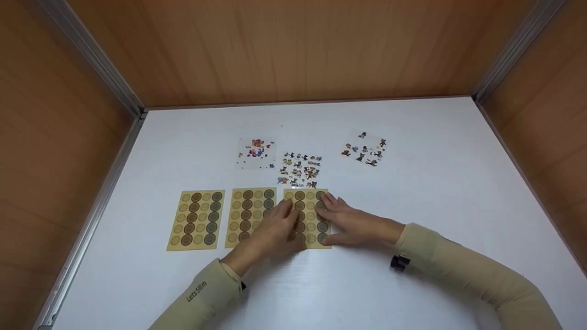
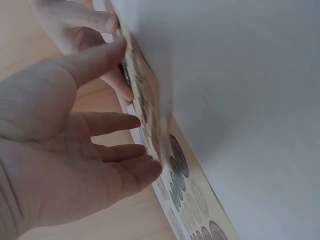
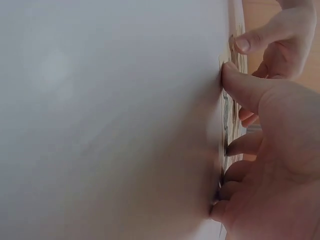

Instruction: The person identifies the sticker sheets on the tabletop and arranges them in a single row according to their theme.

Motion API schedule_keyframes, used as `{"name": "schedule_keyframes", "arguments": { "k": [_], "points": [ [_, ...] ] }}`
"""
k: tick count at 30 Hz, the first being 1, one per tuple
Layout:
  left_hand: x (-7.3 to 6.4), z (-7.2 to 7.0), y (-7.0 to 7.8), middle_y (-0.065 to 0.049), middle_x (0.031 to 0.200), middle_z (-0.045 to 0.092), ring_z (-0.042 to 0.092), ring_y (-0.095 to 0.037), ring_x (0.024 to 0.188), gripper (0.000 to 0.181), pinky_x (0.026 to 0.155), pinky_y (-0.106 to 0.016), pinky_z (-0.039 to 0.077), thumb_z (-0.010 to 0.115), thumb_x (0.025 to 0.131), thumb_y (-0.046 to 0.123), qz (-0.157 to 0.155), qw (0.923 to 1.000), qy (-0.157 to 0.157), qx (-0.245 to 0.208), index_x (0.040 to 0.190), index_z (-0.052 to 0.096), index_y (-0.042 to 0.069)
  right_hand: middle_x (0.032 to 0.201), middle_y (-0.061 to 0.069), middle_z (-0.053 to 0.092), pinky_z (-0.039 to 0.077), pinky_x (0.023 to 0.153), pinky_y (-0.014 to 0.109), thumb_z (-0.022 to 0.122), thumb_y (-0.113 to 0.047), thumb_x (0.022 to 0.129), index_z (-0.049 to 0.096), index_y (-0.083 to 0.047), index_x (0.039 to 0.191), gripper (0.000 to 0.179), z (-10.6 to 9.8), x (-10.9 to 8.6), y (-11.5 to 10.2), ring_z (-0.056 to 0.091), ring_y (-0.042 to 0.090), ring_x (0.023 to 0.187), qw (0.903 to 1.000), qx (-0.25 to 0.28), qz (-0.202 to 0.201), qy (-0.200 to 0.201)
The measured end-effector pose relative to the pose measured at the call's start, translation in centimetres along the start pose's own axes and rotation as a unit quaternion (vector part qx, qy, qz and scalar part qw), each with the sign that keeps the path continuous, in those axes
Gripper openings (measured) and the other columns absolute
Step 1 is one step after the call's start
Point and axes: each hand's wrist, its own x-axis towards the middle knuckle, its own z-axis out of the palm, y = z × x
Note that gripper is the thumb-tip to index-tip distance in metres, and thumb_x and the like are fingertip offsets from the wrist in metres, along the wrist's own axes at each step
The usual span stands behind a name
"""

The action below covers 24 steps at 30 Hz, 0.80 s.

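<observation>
Both hands are at the rightmost tan sheet of round, coin-like stickers (image 1: pixel 310 228), which lies flat on the white table. My left hand (image 1: pixel 276 228) is over its left side, fingertips touching it and the thumb near its lower edge. From the right, my right hand (image 1: pixel 352 224) rests its fingertips on the sheet's right column, thumb at the lower right corner. In the left wrist view the left hand's fingers (image 2: pixel 112 122) are spread and loosely bent. In the right wrist view the right thumb (image 3: pixel 245 87) and fingertips press along the sheet's edge.
Two similar tan sheets lie to the left, a middle one (image 1: pixel 247 205) partly under the left forearm and a far-left one (image 1: pixel 197 220). Behind are three clear sheets of small colourful stickers: left (image 1: pixel 257 152), centre (image 1: pixel 297 170), right (image 1: pixel 364 149). Wooden walls (image 1: pixel 293 55) enclose the table.
</observation>
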Motion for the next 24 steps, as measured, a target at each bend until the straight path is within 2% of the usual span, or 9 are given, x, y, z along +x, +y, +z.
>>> {"name": "schedule_keyframes", "arguments": {
  "k": [3,7,17,24],
  "points": [
    [0.2,-0.1,-0.4,-0.025,0.165,0.011,0.01,-0.042,0.152,0.108,0.122,-0.057,0.009,0.078,0.083,0.055,-0.01,0.9994,-0.033,0.002,0.158,0.025,-0.002,0.162,0.031,-0.001,0.006,0.123,0.05,0.065,-0.052,0.096,0.021,0.002,0.158,0.093,-0.2,0.0,0.2,0.0,0.039,0.153,1.0,-0.005,-0.008,-0.001],
    [0.5,-0.4,-0.9,-0.02,0.167,0.001,0.001,-0.036,0.154,0.117,0.123,-0.051,0.006,0.077,0.082,0.06,-0.03,0.9976,-0.061,-0.015,0.16,0.016,-0.001,0.162,0.03,-0.002,0.006,0.123,0.05,0.063,-0.053,0.096,0.02,0.002,0.158,0.094,-0.3,-0.1,0.4,-0.001,0.039,0.153,0.9999,-0.006,-0.009,-0.003],
    [0.9,-0.9,-1.6,-0.023,0.166,0.007,0.006,-0.035,0.154,0.114,0.124,-0.049,0.005,0.079,0.083,0.056,-0.01,0.9969,-0.078,0.003,0.159,0.019,-0.004,0.162,0.03,-0.001,0.005,0.123,0.051,0.063,-0.055,0.095,0.02,0.001,0.159,0.095,-0.8,0.4,0.5,-0.002,0.037,0.153,0.9999,-0.006,-0.001,-0.01],
    [1.2,-1.2,-1.7,-0.021,0.167,0.007,0.006,-0.033,0.154,0.115,0.124,-0.048,0.004,0.083,0.08,0.05,-0.02,0.9957,-0.091,-0.004,0.159,0.019,-0.002,0.165,0.023,-0.002,0.0,0.124,0.048,0.066,-0.063,0.09,0.015,-0.002,0.16,0.106,-1.7,1.2,1.9,-0.004,0.032,0.154,0.9994,-0.008,0.021,-0.028]
  ]
}}
